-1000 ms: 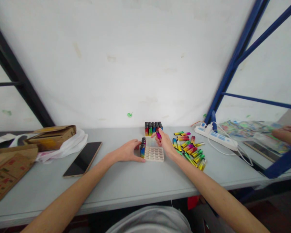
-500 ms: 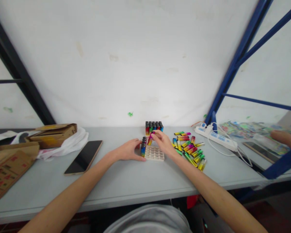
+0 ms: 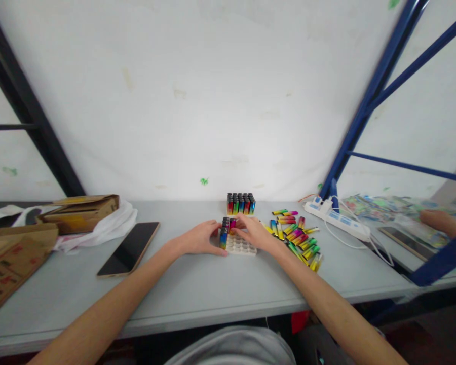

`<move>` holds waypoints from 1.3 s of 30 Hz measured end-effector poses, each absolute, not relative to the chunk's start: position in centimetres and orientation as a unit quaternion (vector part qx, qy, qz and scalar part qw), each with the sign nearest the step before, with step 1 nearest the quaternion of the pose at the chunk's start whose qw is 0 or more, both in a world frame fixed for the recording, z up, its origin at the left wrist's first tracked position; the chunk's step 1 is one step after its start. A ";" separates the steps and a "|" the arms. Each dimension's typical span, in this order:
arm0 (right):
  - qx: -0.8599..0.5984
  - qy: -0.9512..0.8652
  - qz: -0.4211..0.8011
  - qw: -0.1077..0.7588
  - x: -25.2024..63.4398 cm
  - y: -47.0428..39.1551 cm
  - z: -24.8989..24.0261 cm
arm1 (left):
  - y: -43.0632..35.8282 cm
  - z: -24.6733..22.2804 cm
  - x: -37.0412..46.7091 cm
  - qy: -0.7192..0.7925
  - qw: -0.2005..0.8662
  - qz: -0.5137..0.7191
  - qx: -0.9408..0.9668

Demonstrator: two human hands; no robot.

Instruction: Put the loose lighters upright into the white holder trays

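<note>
A white tray (image 3: 242, 247) with rows of round holes lies on the table in front of me. Along its left side stands a row of shiny blue-and-rainbow lighters (image 3: 224, 236) with black tops. My left hand (image 3: 200, 238) curves round the tray's left end, thumb at the near corner and fingers behind. A magenta lighter (image 3: 232, 223) stands upright at the tray's back, beside that row. My right hand (image 3: 254, 231) pinches it, and the fingers partly cover it and the holes.
Behind the tray stands a block of upright lighters (image 3: 241, 204). Loose colourful lighters (image 3: 297, 236) lie in a pile at right, near a white power strip (image 3: 338, 221) with cables. A phone (image 3: 129, 249) and cardboard boxes (image 3: 84, 215) are at left. Another person's hand (image 3: 441, 221) shows far right.
My right hand has lowered the magenta lighter from a tilted position above the tray to upright beside the row. My left hand stays by the tray's left end.
</note>
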State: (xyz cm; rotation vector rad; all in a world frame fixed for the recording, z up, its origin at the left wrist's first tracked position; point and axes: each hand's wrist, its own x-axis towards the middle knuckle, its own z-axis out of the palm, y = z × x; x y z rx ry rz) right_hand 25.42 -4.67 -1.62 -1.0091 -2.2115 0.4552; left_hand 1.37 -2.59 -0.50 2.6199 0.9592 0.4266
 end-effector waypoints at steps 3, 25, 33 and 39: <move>-0.379 -0.859 0.144 0.312 26.3 -4.5 -1.0 | -2.6 -0.6 1.3 0.331 0.165 0.156 0.916; -0.571 -0.800 0.008 0.187 32.6 -3.2 0.1 | -2.9 -0.1 1.4 0.347 0.168 0.140 0.912; -0.460 -0.729 0.290 0.416 30.3 -3.8 0.4 | -2.7 -0.3 1.4 0.341 0.170 0.143 0.913; -0.471 -0.689 0.294 0.467 27.3 -4.1 -0.4 | -2.8 -0.2 1.4 0.324 0.181 0.160 0.914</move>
